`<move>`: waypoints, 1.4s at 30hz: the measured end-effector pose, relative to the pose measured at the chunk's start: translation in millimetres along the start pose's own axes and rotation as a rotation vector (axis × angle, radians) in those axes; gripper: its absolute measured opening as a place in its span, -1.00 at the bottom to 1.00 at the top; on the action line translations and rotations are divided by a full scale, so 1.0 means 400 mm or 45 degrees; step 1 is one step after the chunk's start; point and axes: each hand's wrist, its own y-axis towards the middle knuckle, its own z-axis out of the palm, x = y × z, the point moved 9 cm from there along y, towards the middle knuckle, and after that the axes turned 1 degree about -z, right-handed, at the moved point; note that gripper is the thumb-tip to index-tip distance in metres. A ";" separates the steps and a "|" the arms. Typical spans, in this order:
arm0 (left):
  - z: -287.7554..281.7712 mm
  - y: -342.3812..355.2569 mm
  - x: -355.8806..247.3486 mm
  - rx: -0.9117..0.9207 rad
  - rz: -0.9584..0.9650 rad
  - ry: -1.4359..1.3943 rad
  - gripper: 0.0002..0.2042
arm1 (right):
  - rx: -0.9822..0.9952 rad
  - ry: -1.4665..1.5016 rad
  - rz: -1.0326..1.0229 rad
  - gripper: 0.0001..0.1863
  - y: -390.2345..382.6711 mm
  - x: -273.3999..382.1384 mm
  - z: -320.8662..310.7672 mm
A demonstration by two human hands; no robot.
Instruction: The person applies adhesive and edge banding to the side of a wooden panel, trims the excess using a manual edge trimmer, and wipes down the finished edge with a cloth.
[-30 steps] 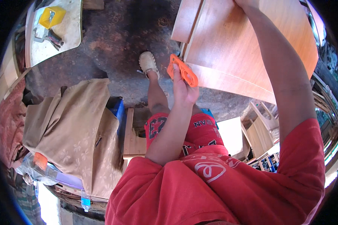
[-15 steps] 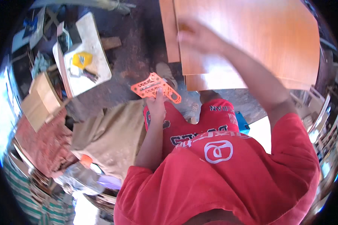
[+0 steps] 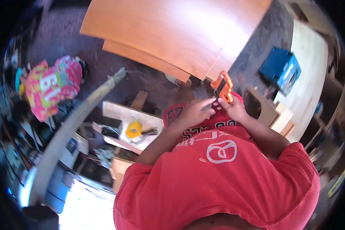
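My right hand [image 3: 231, 108] grips an orange plastic tool [image 3: 225, 88] with a dark strip along it, held upright over my red shorts. Close beside it, my left hand [image 3: 199, 111] has its index finger stretched to the tool's dark lower end and the other fingers curled; what they hold, if anything, is hard to make out. Just beyond both hands lie large orange-brown wooden boards [image 3: 168, 27], stacked and overlapping, with a foot partly visible under their edge.
A light board [image 3: 109, 111] at lower left carries a yellow container [image 3: 133, 130] and dark tools. A long pale pole [image 3: 80, 115] runs diagonally by a colourful cloth heap [image 3: 53, 88]. At right are a blue case [image 3: 280, 69], a pale panel [image 3: 310, 76] and wooden pieces [image 3: 280, 119].
My view has swung round. The orange tool has passed from my left hand to my right, and my right hand has come down from the boards to meet the left.
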 end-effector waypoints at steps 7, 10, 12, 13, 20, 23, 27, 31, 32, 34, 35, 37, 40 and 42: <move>-0.058 0.245 -0.042 0.327 0.543 1.372 -0.61 | -0.415 0.737 0.028 -0.78 -0.091 -0.205 -0.028; 0.004 0.278 -0.015 0.855 0.834 1.689 -0.57 | -0.514 1.039 0.024 -0.79 -0.127 -0.268 0.007; 0.038 0.268 0.051 1.415 0.916 1.718 -0.52 | -0.568 1.243 0.080 -0.82 -0.134 -0.319 0.033; 0.055 0.272 0.053 1.488 0.990 1.674 -0.53 | -0.572 1.346 0.066 -0.84 -0.139 -0.321 0.047; 0.101 0.284 0.089 1.929 1.200 1.491 -0.65 | -0.702 1.860 -0.160 -0.76 -0.025 -0.306 0.172; 0.115 0.271 0.115 1.925 1.277 1.500 -0.64 | -0.849 2.111 -0.189 -0.75 0.047 -0.305 0.252; 0.141 0.274 0.114 1.853 1.332 1.482 -0.63 | -1.008 2.459 -0.322 -0.75 0.151 -0.269 0.336; 0.134 0.261 0.109 1.827 1.389 1.476 -0.66 | -1.155 2.613 -0.464 -0.78 0.216 -0.242 0.342; 0.139 0.260 0.115 1.862 1.408 1.469 -0.66 | -1.177 2.639 -0.483 -0.78 0.230 -0.241 0.335; 0.145 0.267 0.117 1.808 1.401 1.475 -0.66 | -1.233 2.702 -0.584 -0.75 0.246 -0.240 0.328; 0.147 0.266 0.117 1.803 1.406 1.447 -0.68 | -1.267 2.670 -0.543 -0.72 0.251 -0.238 0.337; 0.148 0.254 0.125 1.816 1.409 1.445 -0.68 | -1.269 2.741 -0.545 -0.70 0.282 -0.253 0.361; 0.151 0.244 0.112 1.814 1.402 1.437 -0.66 | -1.270 2.799 -0.509 -0.66 0.303 -0.268 0.377; 0.149 0.245 0.105 1.816 1.398 1.426 -0.64 | -1.278 2.799 -0.476 -0.64 0.304 -0.271 0.378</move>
